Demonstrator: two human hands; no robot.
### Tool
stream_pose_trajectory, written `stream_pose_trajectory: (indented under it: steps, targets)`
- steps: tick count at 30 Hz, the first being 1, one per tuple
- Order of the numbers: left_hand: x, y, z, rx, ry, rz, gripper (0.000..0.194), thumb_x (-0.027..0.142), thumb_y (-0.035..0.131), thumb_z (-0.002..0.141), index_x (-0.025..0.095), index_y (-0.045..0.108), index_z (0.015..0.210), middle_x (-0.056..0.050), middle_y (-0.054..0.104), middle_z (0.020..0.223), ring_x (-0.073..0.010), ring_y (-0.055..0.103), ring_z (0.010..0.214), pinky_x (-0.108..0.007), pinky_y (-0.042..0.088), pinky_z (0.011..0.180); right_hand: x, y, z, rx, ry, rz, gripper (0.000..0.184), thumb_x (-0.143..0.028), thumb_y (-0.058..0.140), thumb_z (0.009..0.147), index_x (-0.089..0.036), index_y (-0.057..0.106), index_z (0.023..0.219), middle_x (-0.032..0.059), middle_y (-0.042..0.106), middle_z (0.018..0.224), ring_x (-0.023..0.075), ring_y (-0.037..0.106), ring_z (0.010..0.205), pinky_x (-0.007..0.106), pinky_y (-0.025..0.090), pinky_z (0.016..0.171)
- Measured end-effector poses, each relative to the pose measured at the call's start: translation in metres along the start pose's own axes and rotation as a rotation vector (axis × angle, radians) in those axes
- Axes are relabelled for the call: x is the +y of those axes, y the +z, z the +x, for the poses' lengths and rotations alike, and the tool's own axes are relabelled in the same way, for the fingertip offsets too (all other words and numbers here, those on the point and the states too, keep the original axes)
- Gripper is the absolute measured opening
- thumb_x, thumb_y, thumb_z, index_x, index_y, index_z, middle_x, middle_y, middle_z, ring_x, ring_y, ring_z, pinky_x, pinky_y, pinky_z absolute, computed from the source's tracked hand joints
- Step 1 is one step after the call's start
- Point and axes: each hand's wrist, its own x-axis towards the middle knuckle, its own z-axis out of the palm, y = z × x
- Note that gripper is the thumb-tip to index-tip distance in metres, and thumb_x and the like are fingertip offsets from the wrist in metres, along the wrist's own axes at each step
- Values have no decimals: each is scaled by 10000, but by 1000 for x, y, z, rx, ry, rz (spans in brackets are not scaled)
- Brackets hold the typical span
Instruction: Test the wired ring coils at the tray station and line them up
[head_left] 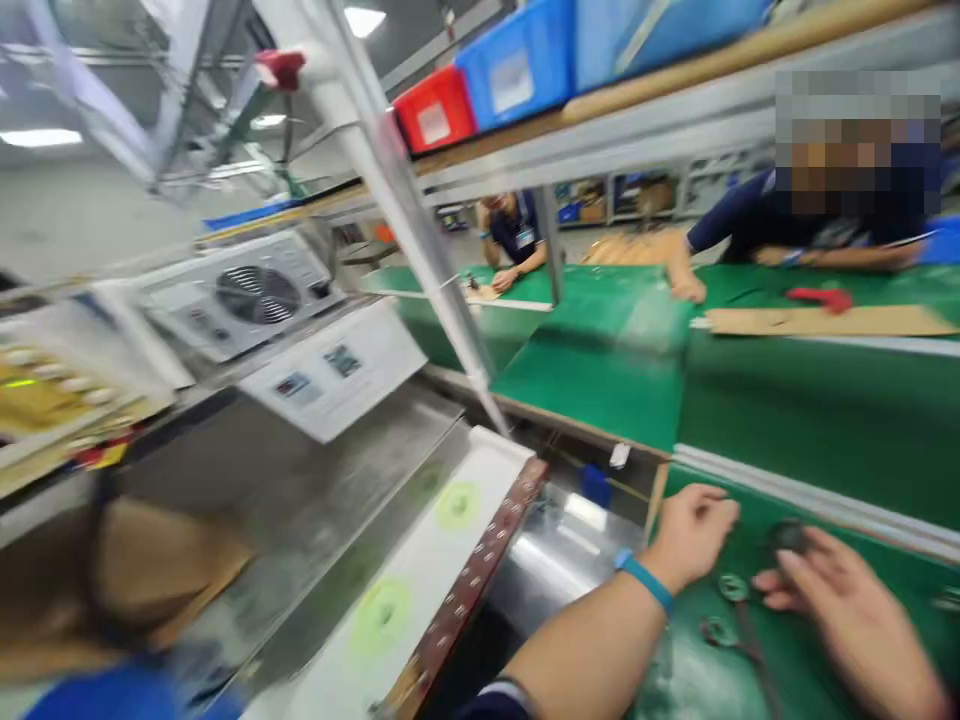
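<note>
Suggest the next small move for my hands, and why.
Perhaps bring the left hand across to steady the small, dark, round part: only the right hand seems to hold it, and the left is close by.

One left hand (pixel 694 535), one right hand (pixel 836 585) — one held part (pixel 786 536), two co-workers (pixel 525 232) — one fan (pixel 259 294)
</note>
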Motion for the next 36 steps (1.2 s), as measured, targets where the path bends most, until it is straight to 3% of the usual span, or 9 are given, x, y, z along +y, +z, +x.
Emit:
stream_pose_trajectory:
  steps: [2, 4, 5, 8, 11, 15, 23, 30, 36]
  targets:
    - [5, -9, -11, 35, 6, 44, 640, 660, 662, 773, 114, 634, 1105, -123, 717, 866, -184, 653, 732, -304, 512, 668, -15, 14, -12, -65, 91, 117, 850, -733, 645, 723, -162, 424, 1314, 67, 665, 759, 222, 619, 485, 331, 501, 422]
    - [5, -19, -11, 46, 15, 80, 673, 695, 628, 788, 114, 600, 1127, -126, 717, 873, -186, 655, 729, -302, 520, 658, -22, 23, -13, -76, 43, 147, 783, -718, 620, 729, -208, 418, 1287, 77, 673, 955, 149, 542, 404, 262, 366, 327]
    - [3, -23, -5, 33, 29, 95, 690, 713, 617, 789, 114, 587, 1131, -129, 718, 881, -186, 652, 726, -304, 524, 658, -23, 25, -9, -43, -30, 108, 699, -670, 603, 762, -215, 437, 1266, 86, 669, 1034, 112, 502, 382, 261, 370, 338]
    - [-3, -26, 12, -43, 51, 124, 734, 751, 611, 773, 112, 570, 1130, -130, 717, 890, -188, 640, 727, -312, 528, 659, -22, 21, -3, 87, -279, -222, 436, -380, 573, 868, -223, 514, 1270, 100, 652, 1168, 150, 641, 637, 315, 552, 608]
    - [-4, -25, 13, -55, 45, 130, 761, 769, 623, 751, 114, 564, 1134, -125, 715, 889, -195, 636, 734, -328, 533, 673, -24, 17, -12, 41, -332, -558, 395, -166, 574, 844, -229, 585, 1235, 92, 660, 1161, 245, 667, 1001, 392, 547, 899]
    - [-3, -26, 8, -50, 37, 125, 759, 765, 630, 752, 120, 562, 1147, -126, 713, 916, -202, 644, 750, -343, 541, 691, -30, 16, -21, 54, -393, -594, 413, -189, 546, 909, -232, 534, 1320, 103, 628, 1261, 243, 632, 1116, 379, 528, 949]
    - [0, -24, 9, -30, 19, 103, 806, 799, 647, 702, 118, 576, 1128, -123, 715, 891, -198, 632, 732, -333, 539, 673, -13, 16, -19, 73, -367, -593, 377, -157, 589, 865, -216, 572, 1236, 81, 676, 1193, 241, 660, 1079, 365, 530, 936]
    - [4, -25, 9, -16, 23, 86, 783, 794, 662, 692, 125, 613, 1095, -115, 719, 862, -201, 639, 713, -320, 540, 649, -17, 16, -25, 68, -315, -569, 371, -173, 604, 841, -229, 574, 1207, 63, 689, 1151, 238, 671, 1008, 354, 527, 896]
    - [3, -26, 3, -205, 72, 216, 602, 658, 676, 773, 162, 674, 1114, -121, 736, 1010, -241, 684, 861, -359, 561, 788, -18, 20, -21, -34, -288, -415, 439, -159, 650, 801, -233, 558, 1224, 48, 694, 1126, 232, 662, 1024, 341, 519, 907]
